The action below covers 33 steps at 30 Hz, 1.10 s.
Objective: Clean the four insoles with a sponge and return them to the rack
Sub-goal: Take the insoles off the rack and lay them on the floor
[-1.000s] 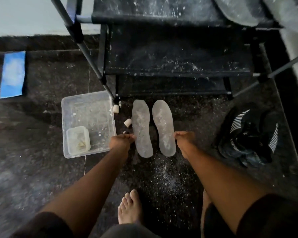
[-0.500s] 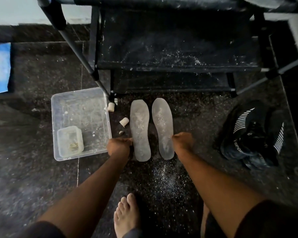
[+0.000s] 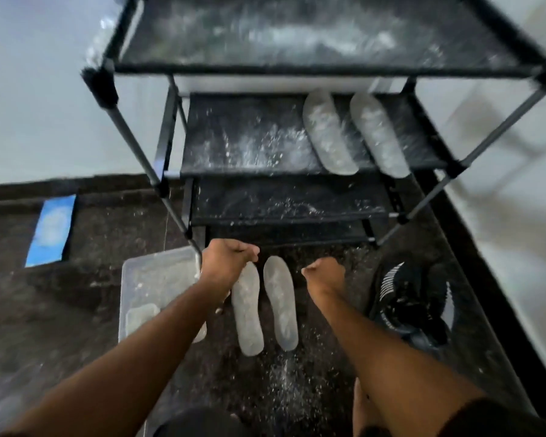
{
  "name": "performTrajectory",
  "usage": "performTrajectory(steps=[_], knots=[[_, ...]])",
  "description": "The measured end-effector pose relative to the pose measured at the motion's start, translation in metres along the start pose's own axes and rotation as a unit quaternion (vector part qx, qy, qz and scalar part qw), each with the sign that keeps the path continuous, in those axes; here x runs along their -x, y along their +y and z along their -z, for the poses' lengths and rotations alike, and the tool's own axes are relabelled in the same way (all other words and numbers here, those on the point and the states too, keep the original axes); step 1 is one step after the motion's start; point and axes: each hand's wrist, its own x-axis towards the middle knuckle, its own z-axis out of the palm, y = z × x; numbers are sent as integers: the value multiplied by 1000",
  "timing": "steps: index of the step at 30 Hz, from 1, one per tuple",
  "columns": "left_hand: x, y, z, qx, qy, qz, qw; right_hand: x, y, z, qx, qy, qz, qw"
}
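Two grey dusty insoles lie side by side on the dark floor, the left insole (image 3: 247, 313) and the right insole (image 3: 281, 305). Two more insoles (image 3: 328, 134) (image 3: 379, 135) rest on the right of the black rack's (image 3: 171, 127) second shelf. My left hand (image 3: 229, 263) hovers over the toe of the left floor insole with its fingers curled and holds nothing. To the right of the right floor insole, my right hand (image 3: 323, 274) is also curled and holds nothing.
A clear plastic tub (image 3: 152, 272) with a small container (image 3: 142, 315) inside stands on the floor at the left. Black shoes (image 3: 413, 298) lie at the right. A blue flat object (image 3: 51, 230) lies far left. White powder covers the shelves and floor.
Both hands have left the heel ends of the floor insoles and risen toward the rack. The view has tilted up, so the upper shelves and two more insoles now show.
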Motion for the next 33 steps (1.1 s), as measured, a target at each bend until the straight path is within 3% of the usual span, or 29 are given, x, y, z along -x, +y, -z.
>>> performTrajectory(steps=[6,15,18,23,33], knots=[[27,90,-5,28,32,-23,999,21,-54,110,-110,38,86,989],[14,193,-52,35,32,-24,999,-21,-93,220,-109,127,127,978],[-18,212,-69,4,55,-48,997,-54,-96,234,-113,133,123,977],[-71,223,-80,-89,120,1,989,-115,-99,241,-95,135,114,980],[-131,225,-82,-90,43,25,995,-186,-108,226,-118,118,60,984]])
